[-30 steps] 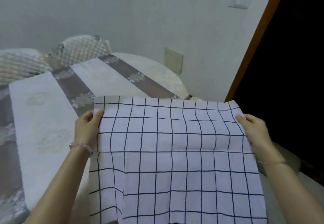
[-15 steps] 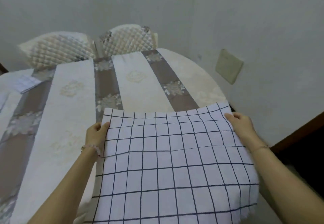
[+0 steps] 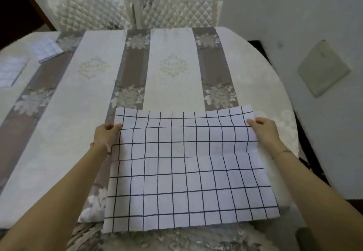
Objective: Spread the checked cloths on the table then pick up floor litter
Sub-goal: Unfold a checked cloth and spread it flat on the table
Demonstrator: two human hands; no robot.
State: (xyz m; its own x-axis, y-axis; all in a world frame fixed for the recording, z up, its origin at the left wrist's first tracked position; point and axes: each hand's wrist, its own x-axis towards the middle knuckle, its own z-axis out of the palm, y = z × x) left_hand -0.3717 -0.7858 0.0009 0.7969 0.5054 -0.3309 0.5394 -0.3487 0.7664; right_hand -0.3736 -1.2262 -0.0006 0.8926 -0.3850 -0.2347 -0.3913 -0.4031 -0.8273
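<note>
Now the checked cloth, white with thin dark lines, is spread open over the near right part of the tabletop. Its near edge reaches the tabletop's near rim. A fold crease runs across its middle from side to side, and the far edge sags a little between the two hands.

The left grip is closed on the cloth's left edge, just below the far left corner, with the thumb on top. The right grip pinches the right edge in the same way, just below the far right corner. Each wrist wears a thin bracelet.

The tabletop is covered by a tablecloth in pale and grey-brown stripes with flower patterns. At its far left lie two more checked cloths, both folded: one folded cloth sits near the far edge, and the other folded cloth is partly cut off by the picture's left side. They are well apart from the spread one.

Beyond the tabletop stand two quilted white chairs side by side, the left chair and the right chair. A pale wall plate is fixed to the wall on the right.
</note>
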